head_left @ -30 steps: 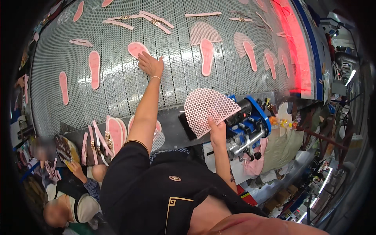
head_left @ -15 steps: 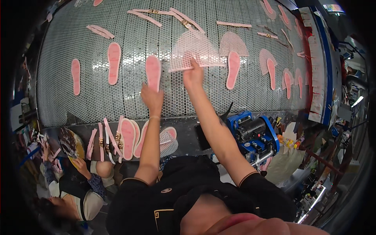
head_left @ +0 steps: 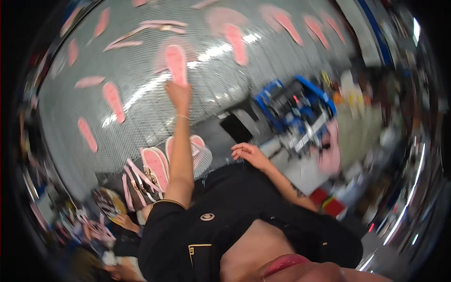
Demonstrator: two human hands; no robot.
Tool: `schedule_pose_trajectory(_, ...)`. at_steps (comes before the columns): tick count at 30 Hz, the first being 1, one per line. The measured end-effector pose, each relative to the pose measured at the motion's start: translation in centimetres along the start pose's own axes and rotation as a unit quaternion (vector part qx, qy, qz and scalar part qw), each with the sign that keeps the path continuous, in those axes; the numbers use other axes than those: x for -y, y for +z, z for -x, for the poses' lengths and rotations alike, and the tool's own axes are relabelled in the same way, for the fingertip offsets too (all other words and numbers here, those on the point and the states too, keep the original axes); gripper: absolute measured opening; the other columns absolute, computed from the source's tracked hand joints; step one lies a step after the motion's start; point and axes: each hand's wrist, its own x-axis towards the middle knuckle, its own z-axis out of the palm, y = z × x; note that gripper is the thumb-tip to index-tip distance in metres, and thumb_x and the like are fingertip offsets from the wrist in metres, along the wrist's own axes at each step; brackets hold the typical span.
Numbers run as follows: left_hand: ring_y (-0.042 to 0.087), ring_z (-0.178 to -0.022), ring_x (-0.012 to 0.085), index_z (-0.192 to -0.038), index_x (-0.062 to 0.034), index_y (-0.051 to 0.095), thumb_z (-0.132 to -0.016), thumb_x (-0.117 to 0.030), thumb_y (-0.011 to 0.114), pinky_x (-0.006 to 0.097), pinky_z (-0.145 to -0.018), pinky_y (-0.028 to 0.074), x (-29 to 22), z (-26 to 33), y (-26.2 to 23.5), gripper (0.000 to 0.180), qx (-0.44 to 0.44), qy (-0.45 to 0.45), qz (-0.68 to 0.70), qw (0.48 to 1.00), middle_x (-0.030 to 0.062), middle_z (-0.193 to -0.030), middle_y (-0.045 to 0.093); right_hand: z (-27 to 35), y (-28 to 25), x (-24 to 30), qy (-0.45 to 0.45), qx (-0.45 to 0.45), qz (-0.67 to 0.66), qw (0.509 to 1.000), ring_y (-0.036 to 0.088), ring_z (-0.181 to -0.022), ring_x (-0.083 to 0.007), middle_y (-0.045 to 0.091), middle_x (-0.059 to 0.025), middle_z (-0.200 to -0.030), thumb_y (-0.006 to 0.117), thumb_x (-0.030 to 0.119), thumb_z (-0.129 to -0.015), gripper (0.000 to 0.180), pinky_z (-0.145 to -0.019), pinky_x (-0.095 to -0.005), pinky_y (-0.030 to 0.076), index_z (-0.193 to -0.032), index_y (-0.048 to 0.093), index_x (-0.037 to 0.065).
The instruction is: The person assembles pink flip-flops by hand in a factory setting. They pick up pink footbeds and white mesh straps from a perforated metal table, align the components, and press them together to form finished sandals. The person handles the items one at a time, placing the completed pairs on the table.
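Observation:
My left hand (head_left: pixel 178 95) is closed on the heel end of a pink insole (head_left: pixel 177 61) on the grey honeycomb-mesh surface. Partly hidden behind that insole is a rounded pale pink mesh piece (head_left: pixel 161 55). My right hand (head_left: pixel 249 153) is back near my body with bent, slightly parted fingers and nothing visible in it. A black flat device (head_left: pixel 236 128) lies close to it at the bench edge. Further insoles, such as one with a mesh piece behind it (head_left: pixel 236 44), are spread over the surface. Motion blurs much of the picture.
Blue-framed machinery (head_left: pixel 296 105) stands to the right of the bench. Along the near ledge lie white-edged pink soles (head_left: pixel 155 164) and pink straps (head_left: pixel 127 190). At the lower left another person's hand (head_left: pixel 126 221) is beside a round brown-and-yellow object (head_left: pixel 108 202).
My right hand has let go of the mesh piece and drawn back toward my body. That mesh piece now lies behind the insole at my left hand. The whole view has swung right.

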Motion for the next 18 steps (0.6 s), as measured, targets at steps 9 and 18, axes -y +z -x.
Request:
schedule_pose_trajectory(9, 0.031, -0.129, 0.0434, -0.137, 0.0122, 0.029, -0.077, -0.016, 0.063, 0.049, -0.111, 0.023, -5.0, 14.3, -2.3, 0.075, -0.071, 0.296, 0.044, 0.952, 0.0320, -0.137, 0.035, 21.7, -14.1, -15.5, -0.028, -0.627, 0.268, 0.731, 0.064, -0.092, -0.0225, 0.066, -0.0129, -0.098, 0.066, 0.016, -0.085, 0.030, -0.079, -0.0320, 0.051, -0.111, 0.061, 0.001)
schedule_pose_trajectory(18, 0.050, -0.112, 0.0313, -0.144, 0.0035, 0.022, -0.077, -0.004, 0.061, 0.039, -0.096, 0.041, -3.1, 38.9, -1.9, 0.078, 0.227, 0.236, 0.082, 0.941, 0.0223, -0.136, 0.037, 20.1, -29.1, -14.8, -0.069, -0.716, 0.400, 0.568, 0.051, -0.113, -0.0303, 0.055, -0.0152, -0.125, 0.072, 0.025, -0.077, 0.051, -0.096, -0.0424, 0.040, -0.121, 0.057, 0.005)
